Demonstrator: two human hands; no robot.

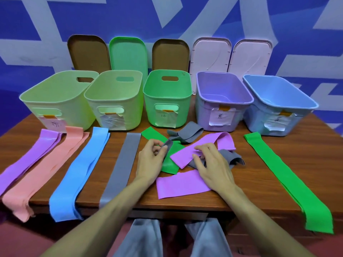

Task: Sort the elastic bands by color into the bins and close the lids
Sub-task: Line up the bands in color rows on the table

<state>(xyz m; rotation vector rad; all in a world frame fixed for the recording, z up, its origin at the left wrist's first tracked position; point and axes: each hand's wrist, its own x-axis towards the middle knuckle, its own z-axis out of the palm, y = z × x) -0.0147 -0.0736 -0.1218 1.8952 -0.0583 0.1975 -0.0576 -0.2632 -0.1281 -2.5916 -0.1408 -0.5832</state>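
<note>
L hand (148, 162) pinched grey band (185, 135) end; R hand (211, 167) gripped purple band (204, 145), fingers curled. Advised drawing grey free slowly, purple held down.

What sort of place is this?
Probably a staged sorting station, not a home: wooden table against a blue-and-white patterned wall, five paper-labelled bins in a row, lids propped behind them.
</note>
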